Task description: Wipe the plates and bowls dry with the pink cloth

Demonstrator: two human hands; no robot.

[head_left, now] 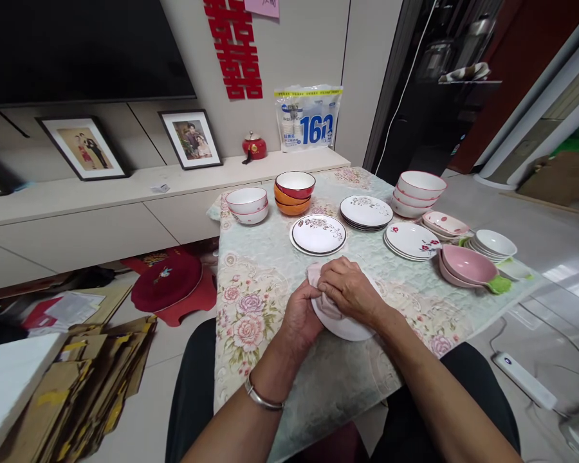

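Note:
A white plate (351, 330) is in front of me at the near part of the table. My left hand (301, 314) grips its left edge, thumb toward the top. With bent fingers, my right hand (348, 288) presses a pale pink cloth (329, 307) against the plate's face. Part of the cloth sticks up past the fingers, by the plate's far left rim. Just beyond my hands lie two patterned plates (318, 234), one on the other. My fingers and the cloth hide much of the plate in my hands.
On the flowered tablecloth (251, 308) stand white bowls (247, 200), red and orange bowls (293, 193), brown-patterned plates (367, 211), red-flowered plates (412, 240), tall bowls (421, 185), pink dishes (468, 263) and small white bowls (495, 243). Beyond is a ledge with a plastic bag (309, 119).

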